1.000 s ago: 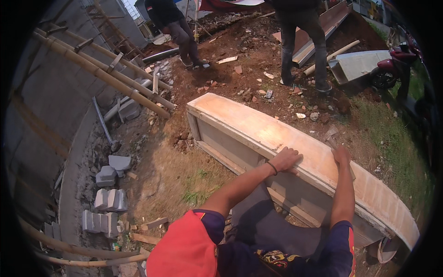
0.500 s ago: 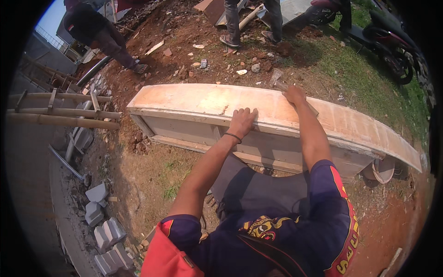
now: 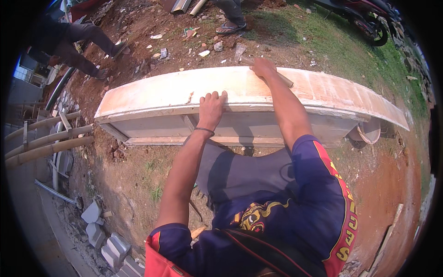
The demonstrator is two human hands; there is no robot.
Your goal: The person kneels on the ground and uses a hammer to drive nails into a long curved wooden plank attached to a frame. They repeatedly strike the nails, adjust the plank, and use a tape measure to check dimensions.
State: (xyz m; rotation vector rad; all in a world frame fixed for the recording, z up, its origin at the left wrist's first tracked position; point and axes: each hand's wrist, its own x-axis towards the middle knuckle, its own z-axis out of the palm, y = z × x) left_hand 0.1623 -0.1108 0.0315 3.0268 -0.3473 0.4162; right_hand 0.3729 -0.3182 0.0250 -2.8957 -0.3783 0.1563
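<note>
Fingers: left hand point(image 3: 211, 109) flat, right hand point(image 3: 263, 67) curled on far edge | panel point(image 3: 157, 94): long whitewashed wood, orange-stained

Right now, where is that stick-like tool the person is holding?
In the head view, the thin stick-like tool lies on the far edge of the long wooden panel, under the right hand, right of the left hand.

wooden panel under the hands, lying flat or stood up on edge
Stood on edge: the wooden panel shows its narrow top edge uppermost, framed side face dropping to the dirt; left hand rests on top.
</note>
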